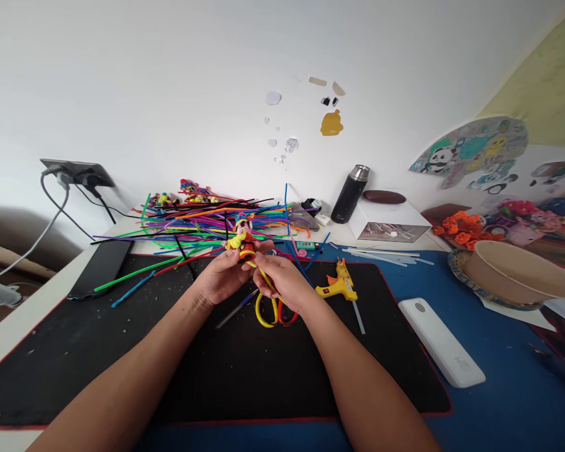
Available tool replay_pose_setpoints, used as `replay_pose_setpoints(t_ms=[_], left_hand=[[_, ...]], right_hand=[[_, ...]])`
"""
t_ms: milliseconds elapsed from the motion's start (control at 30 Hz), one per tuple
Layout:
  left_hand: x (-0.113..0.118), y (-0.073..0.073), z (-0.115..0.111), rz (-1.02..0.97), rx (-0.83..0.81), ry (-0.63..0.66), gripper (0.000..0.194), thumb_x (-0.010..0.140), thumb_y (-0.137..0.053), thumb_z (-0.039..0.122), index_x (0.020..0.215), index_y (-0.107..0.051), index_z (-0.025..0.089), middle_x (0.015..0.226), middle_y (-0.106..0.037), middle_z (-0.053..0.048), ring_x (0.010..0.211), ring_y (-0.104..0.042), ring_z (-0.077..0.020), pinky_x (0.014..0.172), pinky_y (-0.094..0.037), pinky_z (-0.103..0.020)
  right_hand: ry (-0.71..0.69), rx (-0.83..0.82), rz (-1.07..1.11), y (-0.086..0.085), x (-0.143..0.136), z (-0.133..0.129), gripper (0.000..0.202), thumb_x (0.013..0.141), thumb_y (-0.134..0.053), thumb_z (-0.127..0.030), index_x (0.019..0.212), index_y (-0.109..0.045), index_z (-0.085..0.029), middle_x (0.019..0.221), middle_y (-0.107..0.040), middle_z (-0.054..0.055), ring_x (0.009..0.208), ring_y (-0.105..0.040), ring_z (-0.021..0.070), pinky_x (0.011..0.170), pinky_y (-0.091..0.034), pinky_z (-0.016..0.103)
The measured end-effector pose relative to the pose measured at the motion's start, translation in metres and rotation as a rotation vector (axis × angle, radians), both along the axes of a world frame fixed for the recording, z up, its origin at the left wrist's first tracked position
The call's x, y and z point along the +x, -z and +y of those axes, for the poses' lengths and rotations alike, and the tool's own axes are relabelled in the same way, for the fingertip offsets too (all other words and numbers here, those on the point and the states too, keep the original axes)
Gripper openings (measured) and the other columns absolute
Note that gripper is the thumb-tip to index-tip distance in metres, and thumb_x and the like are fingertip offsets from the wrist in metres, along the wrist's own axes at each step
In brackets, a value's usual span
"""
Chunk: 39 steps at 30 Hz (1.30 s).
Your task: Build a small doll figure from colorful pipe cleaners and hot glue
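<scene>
A small pipe-cleaner figure (238, 241) in yellow, red and black is held upright over the black mat. My left hand (220, 274) closes its fingers and thumb round the lower part from the left. From the right, my right hand (285, 276) pinches a yellow pipe cleaner (264, 275) that runs out from the base of the figure. Just under my right hand lie scissors (260, 319) with yellow and red handles, their blades hidden. A pen (238, 309) rests on the mat between my forearms.
Many coloured pipe cleaners (202, 223) lie in a heap along the wall, with small finished figures behind. A yellow glue gun (343, 285) sits right of my hand. Farther right are a black flask (351, 194), a white power bank (442, 342) and a beige bowl (522, 267).
</scene>
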<state>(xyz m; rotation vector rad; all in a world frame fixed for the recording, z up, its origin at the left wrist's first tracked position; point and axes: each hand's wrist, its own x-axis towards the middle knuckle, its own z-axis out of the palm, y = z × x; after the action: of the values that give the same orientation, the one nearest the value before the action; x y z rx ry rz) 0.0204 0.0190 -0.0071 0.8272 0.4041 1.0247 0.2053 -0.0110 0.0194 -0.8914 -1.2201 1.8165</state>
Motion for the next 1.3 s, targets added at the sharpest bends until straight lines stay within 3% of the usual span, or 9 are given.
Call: replay_pose_setpoints(t_ms=[233, 433, 600, 900, 1133, 1300], left_hand=[[0.001, -0.005, -0.004, 0.042, 0.013, 0.028, 0.048, 0.077, -0.094, 0.052, 0.110, -0.081, 0.019, 0.120, -0.079, -0.016, 0.111, -0.075, -0.0360, 0.100, -0.058, -0.050], [-0.003, 0.002, -0.003, 0.016, -0.034, 0.007, 0.039, 0.075, -0.098, 0.045, 0.098, -0.080, 0.018, 0.083, -0.073, -0.004, 0.077, -0.072, -0.0210, 0.090, -0.059, -0.038], [0.001, 0.003, 0.000, -0.015, -0.046, 0.007, 0.034, 0.079, -0.097, 0.040, 0.098, -0.081, 0.017, 0.082, -0.073, -0.004, 0.080, -0.071, -0.0190, 0.089, -0.059, -0.035], [0.008, 0.005, 0.001, -0.015, -0.106, -0.017, 0.030, 0.083, -0.095, 0.034, 0.105, -0.083, 0.017, 0.106, -0.082, -0.009, 0.103, -0.076, -0.0234, 0.102, -0.059, -0.039], [0.002, 0.002, 0.004, -0.016, -0.122, 0.071, 0.050, 0.083, -0.089, 0.063, 0.111, -0.083, 0.022, 0.118, -0.081, -0.011, 0.121, -0.073, -0.0301, 0.109, -0.057, -0.046], [-0.003, 0.001, 0.007, 0.019, -0.163, 0.006, 0.046, 0.088, -0.084, 0.062, 0.109, -0.081, 0.021, 0.109, -0.079, -0.009, 0.108, -0.075, -0.0261, 0.101, -0.061, -0.043]], right_hand=[[-0.033, -0.108, 0.184, -0.003, -0.003, -0.003, 0.053, 0.080, -0.086, -0.067, 0.086, -0.071, -0.017, 0.061, -0.055, -0.006, 0.044, -0.039, 0.0061, 0.045, -0.014, 0.025], [-0.009, -0.134, 0.231, -0.003, -0.005, -0.003, 0.047, 0.076, -0.091, -0.058, 0.084, -0.067, -0.018, 0.058, -0.048, -0.009, 0.044, -0.034, 0.0060, 0.046, -0.014, 0.025], [0.077, -0.038, 0.199, -0.004, -0.002, -0.001, 0.045, 0.078, -0.090, -0.058, 0.081, -0.067, -0.018, 0.055, -0.045, -0.009, 0.043, -0.032, 0.0058, 0.046, -0.014, 0.025], [0.238, 0.047, 0.124, -0.004, 0.004, 0.004, 0.045, 0.078, -0.088, -0.059, 0.081, -0.068, -0.019, 0.055, -0.044, -0.009, 0.044, -0.031, 0.0057, 0.047, -0.015, 0.026], [0.284, 0.114, 0.025, -0.003, 0.007, 0.006, 0.045, 0.078, -0.087, -0.062, 0.081, -0.069, -0.021, 0.056, -0.045, -0.008, 0.046, -0.033, 0.0079, 0.048, -0.020, 0.026], [0.278, 0.289, -0.196, 0.003, 0.009, 0.009, 0.043, 0.084, -0.080, -0.065, 0.083, -0.072, -0.022, 0.055, -0.046, -0.006, 0.050, -0.038, 0.0121, 0.051, -0.029, 0.028]])
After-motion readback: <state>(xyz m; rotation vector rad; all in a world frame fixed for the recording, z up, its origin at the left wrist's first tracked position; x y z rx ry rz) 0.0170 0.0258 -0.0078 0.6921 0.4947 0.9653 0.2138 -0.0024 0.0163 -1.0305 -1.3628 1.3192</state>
